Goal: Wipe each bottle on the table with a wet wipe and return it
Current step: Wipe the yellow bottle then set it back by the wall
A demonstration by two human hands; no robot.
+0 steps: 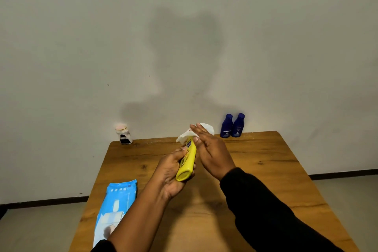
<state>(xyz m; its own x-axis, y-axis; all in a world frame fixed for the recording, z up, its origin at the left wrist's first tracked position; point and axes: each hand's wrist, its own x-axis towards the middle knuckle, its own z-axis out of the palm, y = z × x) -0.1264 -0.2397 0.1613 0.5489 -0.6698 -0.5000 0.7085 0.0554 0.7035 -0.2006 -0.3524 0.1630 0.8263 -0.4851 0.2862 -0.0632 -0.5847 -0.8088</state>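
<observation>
1. Nearest the camera, the right forearm in a black sleeve (272,210) crosses the desk's (266,170) near half from 5 o'clock toward the centre; the bare left forearm comes in from 7 o'clock.
2. The yellow bottle (187,162) is held above the middle of the desk, tilted, its base toward the camera and its top pointing toward 12 o'clock.
3. The left hand (171,172) has its fingers (185,148) curled closed around the lower half of the yellow bottle.
4. The right hand (212,149) is just at 3 o'clock of the bottle, its fingers extended and nearly flat, pressing a white wet wipe (201,131) against the bottle's upper end; the wipe bunches out above the fingertips.
5. A blue wipes pack (115,206) lies flat at the desk's left edge, toward 8 o'clock of the bottle.
6. Two dark blue bottles (232,126) stand upright, touching each other, at the desk's far edge against the wall (184,37), toward 1 o'clock.
7. A small white bottle (123,134) with a pale pink cap stands upright at the far left corner, toward 11 o'clock.
</observation>
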